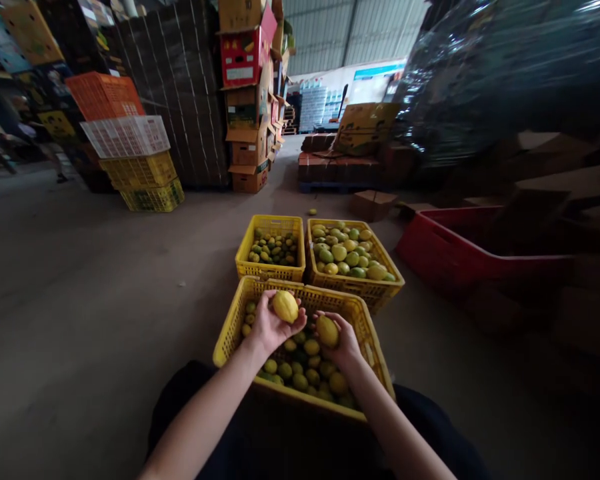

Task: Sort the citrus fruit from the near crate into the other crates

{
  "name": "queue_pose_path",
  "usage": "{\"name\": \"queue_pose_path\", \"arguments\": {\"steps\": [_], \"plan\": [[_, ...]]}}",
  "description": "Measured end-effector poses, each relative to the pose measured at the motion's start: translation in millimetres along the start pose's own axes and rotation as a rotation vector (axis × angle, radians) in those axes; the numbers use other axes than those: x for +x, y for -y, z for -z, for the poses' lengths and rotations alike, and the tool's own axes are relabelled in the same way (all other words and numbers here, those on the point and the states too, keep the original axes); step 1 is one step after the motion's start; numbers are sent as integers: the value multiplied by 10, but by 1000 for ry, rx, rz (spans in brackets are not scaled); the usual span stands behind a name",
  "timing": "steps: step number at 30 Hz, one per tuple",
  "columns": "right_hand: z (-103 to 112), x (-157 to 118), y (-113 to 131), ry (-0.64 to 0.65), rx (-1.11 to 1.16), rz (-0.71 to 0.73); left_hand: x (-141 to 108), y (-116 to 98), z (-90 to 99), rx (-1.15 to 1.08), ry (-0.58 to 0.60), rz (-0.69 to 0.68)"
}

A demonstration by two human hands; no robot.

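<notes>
My left hand holds a yellow lemon on its fingers, palm turned up. In my right hand is a second lemon, yellow with a duller tint, gripped from the right side. Both hands are above a large yellow crate between my knees, which holds many green and yellow lemons. Two more yellow crates stand just beyond it. The left one has smaller, darker green and yellow fruit low inside; the right one is heaped with pale yellow-green lemons.
A red bin stands to the right beside loose cardboard. One lemon lies on the floor behind the crates. Stacked plastic crates and a tall cardboard box stack rise at the back left. A wrapped pallet load fills the upper right.
</notes>
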State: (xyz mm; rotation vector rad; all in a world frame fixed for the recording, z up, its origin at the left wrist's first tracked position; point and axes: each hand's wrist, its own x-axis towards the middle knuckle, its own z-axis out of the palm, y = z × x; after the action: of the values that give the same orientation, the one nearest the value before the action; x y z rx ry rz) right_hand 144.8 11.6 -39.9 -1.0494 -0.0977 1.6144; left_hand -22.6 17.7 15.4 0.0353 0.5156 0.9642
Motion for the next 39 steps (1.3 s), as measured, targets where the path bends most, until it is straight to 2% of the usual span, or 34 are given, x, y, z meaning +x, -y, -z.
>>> {"name": "queue_pose_path", "arguments": {"steps": [4,9,14,18,22,25,31,36,39], "plan": [[-20,-62,-18,113,-33,31,-61,-107,-76,-124,-8,-84],[-131,-164,-33,225,-47,76,-86,-230,-110,-208,2,-101],[-364,-341,-111,295,6,71,-112,-290,-131,-129,-18,-124],[-573,-486,-155,310,51,55,-138,-325,-146,-123,5,-131],[-779,-594,-171,313,71,81,-185,-384,-158,-144,-47,-223],[-917,-682,-153,296,85,125,-264,-446,-156,-87,-50,-270],[-1145,-878,-26,324,66,145,-415,-525,-171,78,16,-289],[-1298,-927,127,355,93,151,-342,-482,-171,34,41,-376],[-1252,-887,204,352,102,159,-206,-408,-145,-63,75,-301]]}}
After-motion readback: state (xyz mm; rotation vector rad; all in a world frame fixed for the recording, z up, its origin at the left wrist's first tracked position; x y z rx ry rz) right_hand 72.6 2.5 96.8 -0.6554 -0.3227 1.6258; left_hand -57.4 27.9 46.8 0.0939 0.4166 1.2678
